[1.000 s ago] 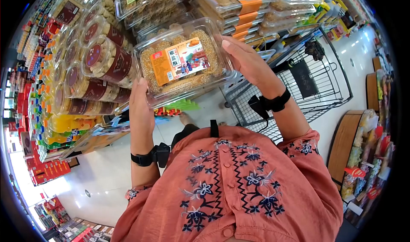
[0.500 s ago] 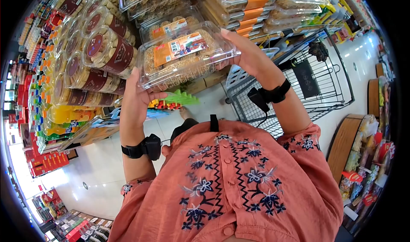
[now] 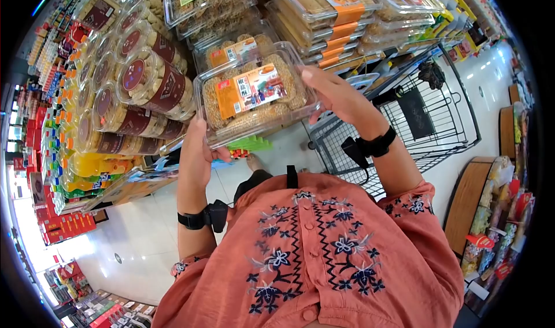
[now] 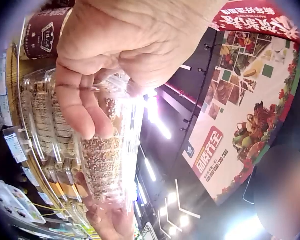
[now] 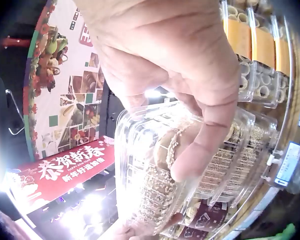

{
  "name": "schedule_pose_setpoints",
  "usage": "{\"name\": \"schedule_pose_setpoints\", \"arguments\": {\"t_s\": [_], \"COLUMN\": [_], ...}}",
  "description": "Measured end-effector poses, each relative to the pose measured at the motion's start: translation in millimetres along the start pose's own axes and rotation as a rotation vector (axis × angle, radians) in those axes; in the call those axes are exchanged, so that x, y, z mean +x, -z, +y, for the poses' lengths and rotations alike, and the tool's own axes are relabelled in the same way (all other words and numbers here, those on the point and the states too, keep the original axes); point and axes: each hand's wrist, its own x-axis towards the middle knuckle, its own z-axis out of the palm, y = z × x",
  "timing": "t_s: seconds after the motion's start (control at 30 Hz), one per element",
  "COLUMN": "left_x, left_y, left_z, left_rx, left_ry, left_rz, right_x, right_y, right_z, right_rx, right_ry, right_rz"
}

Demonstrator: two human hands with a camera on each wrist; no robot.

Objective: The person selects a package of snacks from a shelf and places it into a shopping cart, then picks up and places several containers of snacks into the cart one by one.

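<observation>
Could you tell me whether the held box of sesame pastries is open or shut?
Shut: the clear lid spans the whole box over the pastries, with the printed label on top.

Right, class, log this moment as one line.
left hand: grips box | right hand: grips box | box: clear, label showing | cart: person's right

On the sesame pastry box [image 3: 260, 115], head view's 11 o'clock, the label [image 3: 251, 89] reads 椒盐酥. Right wrist, 8 o'clock: red banner [image 5: 65, 169], 恭贺新春, HAPPY NEW YEAR. Left wrist, 4 o'clock: produce poster [image 4: 230, 130], 齐全.
</observation>
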Motion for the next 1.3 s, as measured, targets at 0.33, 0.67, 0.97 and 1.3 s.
{"name": "schedule_pose_setpoints", "arguments": {"t_s": [0.33,0.67,0.97,1.3], "left_x": [29,54,60,68], "left_y": [3,6,-5,1], "left_z": [2,-10,-12,-22], "left_rx": [0.07,0.027,0.025,0.062], "left_ry": [-0.123,-0.213,-0.237,-0.264], "left_rz": [0.157,0.193,0.204,0.258], "right_x": [34,42,53,60], "right_y": [-14,-10,-5,-7], "right_z": [-12,-1,-1,9], "right_rx": [-0.054,-0.154,-0.289,-0.266], "right_ry": [0.137,0.235,0.242,0.286], "right_rz": [0.079,0.024,0.202,0.249]}}
